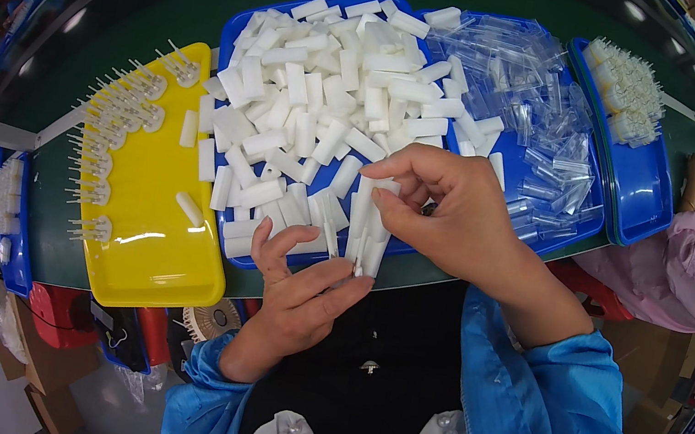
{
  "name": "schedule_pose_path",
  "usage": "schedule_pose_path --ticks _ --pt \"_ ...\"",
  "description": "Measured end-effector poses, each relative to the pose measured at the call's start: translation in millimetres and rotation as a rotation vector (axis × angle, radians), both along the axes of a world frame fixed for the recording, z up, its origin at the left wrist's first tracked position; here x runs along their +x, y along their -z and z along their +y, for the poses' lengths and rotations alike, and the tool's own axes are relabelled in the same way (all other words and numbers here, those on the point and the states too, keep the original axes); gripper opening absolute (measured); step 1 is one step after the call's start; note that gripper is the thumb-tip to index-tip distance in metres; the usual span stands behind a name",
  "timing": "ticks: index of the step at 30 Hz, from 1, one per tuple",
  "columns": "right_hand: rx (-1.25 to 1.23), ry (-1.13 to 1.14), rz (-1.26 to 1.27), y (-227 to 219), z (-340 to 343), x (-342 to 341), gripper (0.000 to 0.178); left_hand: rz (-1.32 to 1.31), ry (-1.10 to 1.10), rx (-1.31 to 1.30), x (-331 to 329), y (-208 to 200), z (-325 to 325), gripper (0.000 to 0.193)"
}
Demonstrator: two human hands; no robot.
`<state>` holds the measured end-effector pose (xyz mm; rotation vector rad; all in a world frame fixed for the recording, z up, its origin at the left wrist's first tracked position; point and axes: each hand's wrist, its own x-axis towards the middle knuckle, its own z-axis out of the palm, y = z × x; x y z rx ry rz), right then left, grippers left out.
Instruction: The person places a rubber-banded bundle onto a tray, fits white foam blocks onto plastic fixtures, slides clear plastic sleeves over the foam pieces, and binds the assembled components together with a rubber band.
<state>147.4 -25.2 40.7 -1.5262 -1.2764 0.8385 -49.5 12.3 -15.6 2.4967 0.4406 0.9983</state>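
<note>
My right hand (447, 207) pinches several white plastic caps (368, 221) held upright side by side at the near edge of a blue tray (242, 26). My left hand (298, 287) lies palm up just beneath them, its fingertips touching the lower ends of the caps. A big pile of loose white caps (323, 92) fills the blue tray right behind both hands.
A yellow tray (151, 248) at the left holds white needle-tipped parts (112, 129) and two loose caps. Clear plastic sleeves (534, 110) heap on a second blue tray; a third blue tray (645, 190) holds bundled white parts. Another person in pink (683, 267) sits at the right.
</note>
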Motion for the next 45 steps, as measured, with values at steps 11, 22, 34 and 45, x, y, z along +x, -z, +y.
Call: schedule_pose_path --ticks 11,22,34,45 --pt "-0.097 -0.082 0.2 3 -11 0 0.017 -0.039 0.031 -0.089 -1 7 4 0.028" --pt "-0.132 -0.204 0.101 0 -14 2 0.017 -0.203 0.047 -0.228 3 8 9 0.031" --pt "0.04 -0.141 0.208 13 -23 -13 0.018 -0.325 0.201 -0.571 -2 11 13 0.019" --pt "0.114 -0.093 -0.937 23 43 12 0.026 -0.215 0.082 -0.31 -18 11 15 0.02"
